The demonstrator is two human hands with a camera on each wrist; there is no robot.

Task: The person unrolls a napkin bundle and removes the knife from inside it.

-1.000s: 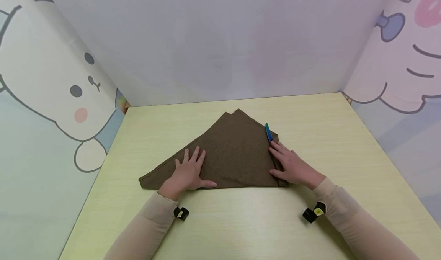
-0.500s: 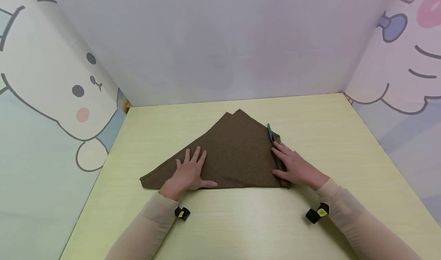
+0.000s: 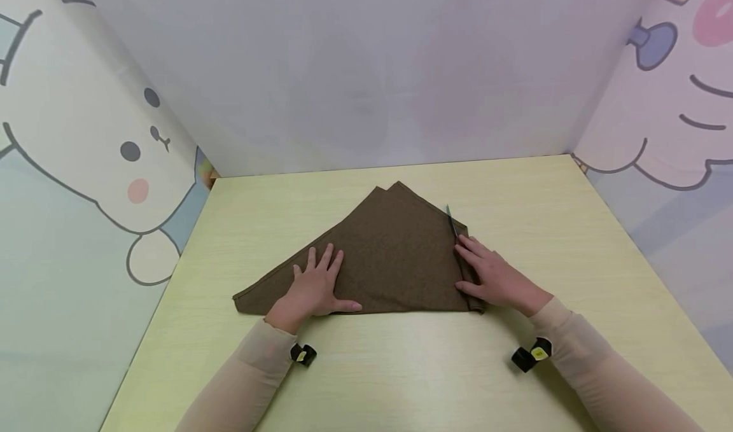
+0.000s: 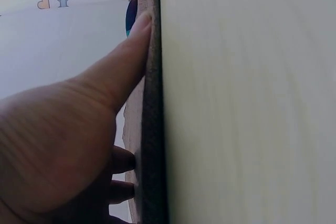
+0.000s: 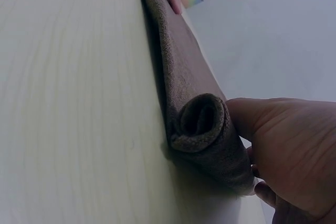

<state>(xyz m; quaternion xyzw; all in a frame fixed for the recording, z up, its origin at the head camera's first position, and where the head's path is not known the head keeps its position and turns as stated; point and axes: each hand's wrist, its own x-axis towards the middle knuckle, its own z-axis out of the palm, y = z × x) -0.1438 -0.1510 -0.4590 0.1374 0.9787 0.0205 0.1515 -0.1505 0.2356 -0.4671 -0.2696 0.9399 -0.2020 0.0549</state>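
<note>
A brown cloth (image 3: 395, 254) lies folded into a peaked shape on the table. Its right edge forms a roll, and the spiral end of that roll (image 5: 202, 129) faces the right wrist view. My left hand (image 3: 312, 292) rests spread on the left part of the cloth, thumb along the front edge. Across the roll lies my right hand (image 3: 495, 278), its fingers extended and touching the top. A slim blue and teal object (image 3: 452, 219) sticks out beyond the right hand's fingertips at the roll's far end; its kind is unclear and it appears edge-on.
The pale wood table (image 3: 401, 368) extends on all sides of the cloth. A plain light wall (image 3: 366, 82) stands behind it, with cartoon-printed panels (image 3: 86, 184) at the sides. Both wrists carry small black cameras (image 3: 303, 354).
My right hand and the roll beneath it have shifted slightly right. The blue and teal object has turned from its broad face to a thin edge. My left hand stays in place.
</note>
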